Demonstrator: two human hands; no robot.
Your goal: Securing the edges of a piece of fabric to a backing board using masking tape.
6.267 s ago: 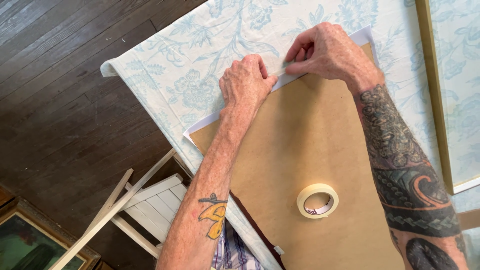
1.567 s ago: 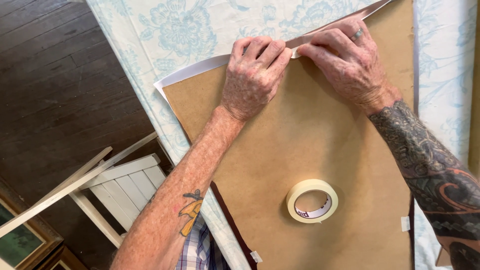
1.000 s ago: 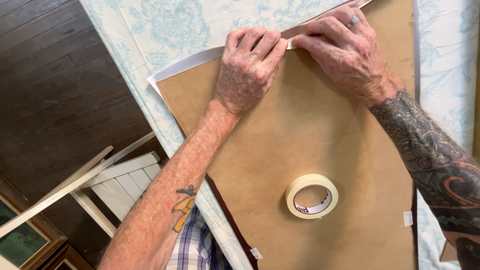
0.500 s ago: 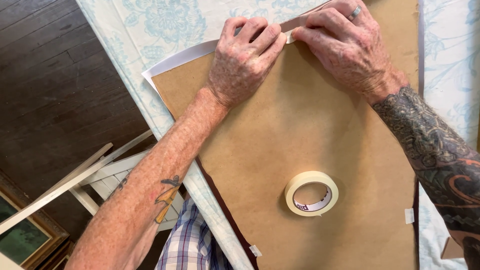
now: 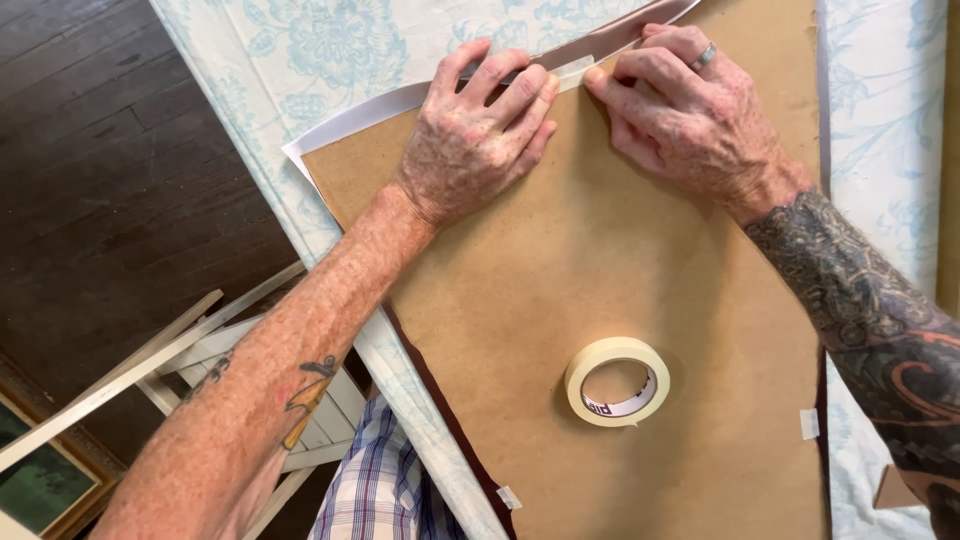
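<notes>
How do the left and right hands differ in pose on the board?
The left hand lies flatter, palm on the brown board, fingers spread up to the tape strip. The right hand is arched, fingertips curled onto the strip. The right wears a ring and its forearm is heavily tattooed; the left has no ring and one small tattoo. Both press the strip at the board's top edge.

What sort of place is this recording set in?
Probably a home workroom used for picture framing. A brown board lies on a table under a floral cloth, with a tape roll on it; a framed picture rests on the dark wood floor.
</notes>
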